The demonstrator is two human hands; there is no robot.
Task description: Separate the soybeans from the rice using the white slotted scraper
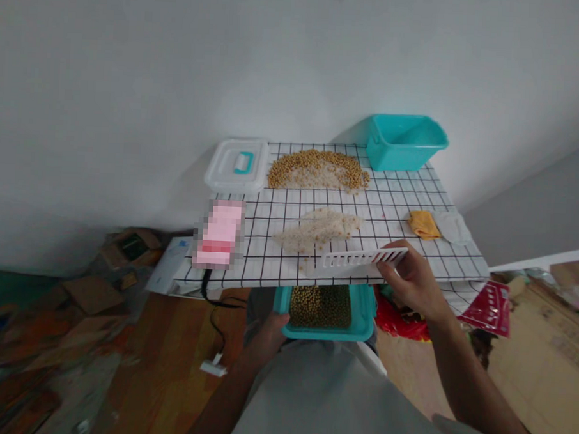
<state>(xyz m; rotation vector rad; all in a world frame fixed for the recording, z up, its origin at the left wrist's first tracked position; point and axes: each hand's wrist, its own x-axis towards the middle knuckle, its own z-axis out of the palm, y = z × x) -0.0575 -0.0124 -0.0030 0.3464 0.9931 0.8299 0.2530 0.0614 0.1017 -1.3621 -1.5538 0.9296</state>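
Note:
My right hand (414, 280) grips the right end of a white slotted plastic panel (349, 266), tilted on edge over the table's front edge. My left hand (271, 334) holds the left side of a teal tub (330, 335), below the front edge at my lap. Yellow beans (309, 304) lie inside the tub, part in shadow. Just beyond the panel, pale rice-like grains (318, 228) with a few beans are spread on the table. Farther back, a curved heap of yellow beans (301, 161) borders more pale grains (320, 177).
The table (259, 241) has a white checked cover. At the back stand a clear lidded box (224, 166) and a teal bin (392, 157). A blurred pink device (220, 230) lies left; a yellow cloth (423, 225) and white cloth (452, 227) lie right. Cardboard boxes (94, 291) crowd the floor.

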